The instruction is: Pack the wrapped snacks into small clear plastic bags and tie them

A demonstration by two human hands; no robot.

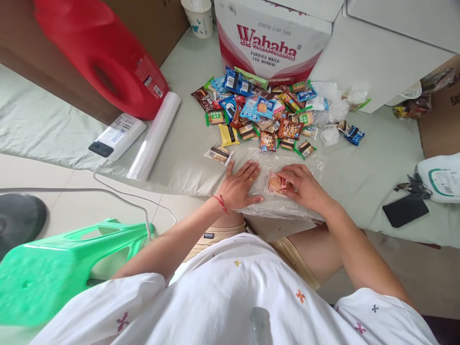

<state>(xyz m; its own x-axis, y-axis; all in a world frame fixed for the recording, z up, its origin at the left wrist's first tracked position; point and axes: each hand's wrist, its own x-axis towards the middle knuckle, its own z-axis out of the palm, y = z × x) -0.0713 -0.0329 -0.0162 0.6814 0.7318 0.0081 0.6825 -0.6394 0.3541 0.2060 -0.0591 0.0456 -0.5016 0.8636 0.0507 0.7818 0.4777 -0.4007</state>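
Note:
My left hand (240,184) lies flat with fingers stretched out on a clear plastic bag (276,206) spread at the front edge of the pale cloth-covered surface (359,167). A red cord is round its wrist and a ring on one finger. My right hand (304,184) rests on the same bag, its fingers curled on a small orange-pink snack packet (276,183) that seems to be inside the bag. Just beyond both hands lies a pile of wrapped snacks (266,112) in many colours. One packet (218,154) lies apart, near my left hand.
A Wahaha water carton (269,40) stands behind the pile, a paper cup (199,19) to its left. A red jug (104,55), a roll of clear bags (154,136) and a white device (117,136) lie left. A black phone (405,210) lies right. A green stool (64,266) stands below left.

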